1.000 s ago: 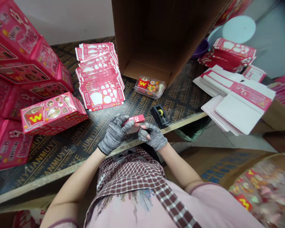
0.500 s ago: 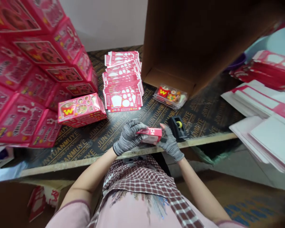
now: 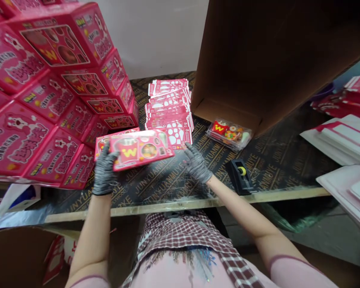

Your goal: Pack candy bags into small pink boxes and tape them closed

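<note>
Pink windowed carton (image 3: 141, 154) is gripped at one end by left hand (image 3: 104, 172); right hand (image 3: 198, 164) is loosely open, empty. Flat printed sleeves (image 3: 169, 108) could be disarranged if carton's unsupported end is swung.

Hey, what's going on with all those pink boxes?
A person's gloved left hand is holding a pink box by one end above the table. The right hand is open near the other end, not touching it. More pink boxes are stacked at the left. A see-through pack of colourful pieces lies by the big cardboard box.
</note>
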Demonstrator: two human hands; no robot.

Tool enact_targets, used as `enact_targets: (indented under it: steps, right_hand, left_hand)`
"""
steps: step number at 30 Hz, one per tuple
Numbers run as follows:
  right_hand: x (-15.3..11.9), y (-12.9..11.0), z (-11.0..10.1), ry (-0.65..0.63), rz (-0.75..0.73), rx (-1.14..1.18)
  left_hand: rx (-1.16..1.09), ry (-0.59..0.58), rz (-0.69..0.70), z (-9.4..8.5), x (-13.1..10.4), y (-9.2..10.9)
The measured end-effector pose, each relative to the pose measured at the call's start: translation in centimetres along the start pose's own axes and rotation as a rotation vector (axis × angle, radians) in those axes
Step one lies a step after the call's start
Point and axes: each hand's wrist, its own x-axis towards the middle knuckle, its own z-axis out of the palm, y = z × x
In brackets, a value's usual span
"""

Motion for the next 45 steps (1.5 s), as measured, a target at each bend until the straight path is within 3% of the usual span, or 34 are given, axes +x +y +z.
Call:
enact_targets:
  steps: [2, 4, 6, 8, 10, 12, 14, 17, 19, 21, 25, 30, 35, 40, 43, 45]
  right_hand:
    - [2.1, 2.8, 1.6, 0.025, 0.150, 0.018]
    - [4.3, 5.5, 3.0, 0.061, 0.322, 0.043]
    - [6.3, 7.7, 3.9, 0.099, 0.443, 0.076]
    - [8.0, 9.3, 4.4, 0.148, 0.537, 0.107]
    - [9.2, 10.2, 4.7, 0.191, 0.669, 0.102]
    - [10.0, 10.7, 5.0, 0.205, 0.796, 0.074]
    - [10.5, 10.9, 5.3, 0.194, 0.836, 0.082]
    - [10.5, 11.3, 4.8, 0.185, 0.775, 0.150]
    - [9.8, 11.6, 3.5, 0.192, 0.732, 0.179]
    - [8.5, 11.8, 1.4, 0.188, 0.678, 0.212]
    - [5.1, 11.1, -3.5, 0.096, 0.585, 0.308]
    - [2.0, 7.1, -6.9, 0.095, 0.369, 0.379]
    - [1.3, 3.8, -7.9, -0.142, 0.269, 0.486]
    - [1.0, 3.9, -7.8, -0.111, 0.387, 0.785]
    - [0.9, 4.1, -7.0, -0.166, 0.397, 0.849]
    - [1.6, 5.0, -7.2, -0.162, 0.389, 0.758]
  left_hand:
    - [0.035, 0.104, -0.046, -4.8, 3.0, -2.2]
    - [0.180, 0.207, 0.005, -8.5, 5.6, -4.3]
    - [0.383, 0.268, 0.074, -10.7, 7.3, -5.5]
    - [0.558, 0.355, 0.154, -10.9, 7.9, -5.5]
    - [0.700, 0.449, 0.279, -8.8, 7.4, -4.6]
    - [0.765, 0.430, 0.442, -4.5, 5.9, -3.4]
    - [0.656, 0.287, 0.560, 1.1, 4.1, -2.5]
    - [0.514, -0.133, 0.552, 9.6, 2.0, -2.7]
    - [0.504, -0.303, 0.510, 13.8, 1.6, -3.5]
    - [0.520, -0.377, 0.472, 16.4, 1.9, -4.2]
    - [0.534, -0.400, 0.401, 19.4, 3.5, -4.8]
    - [0.361, -0.452, 0.204, 23.0, 3.8, -5.7]
    - [0.346, -0.446, 0.208, 23.5, 2.0, -5.7]
    - [0.586, -0.662, 0.432, 22.9, -2.2, -3.7]
    - [0.697, -0.751, 0.388, 23.1, -4.1, -2.6]
    - [0.741, -0.767, 0.342, 23.1, -4.5, -2.1]
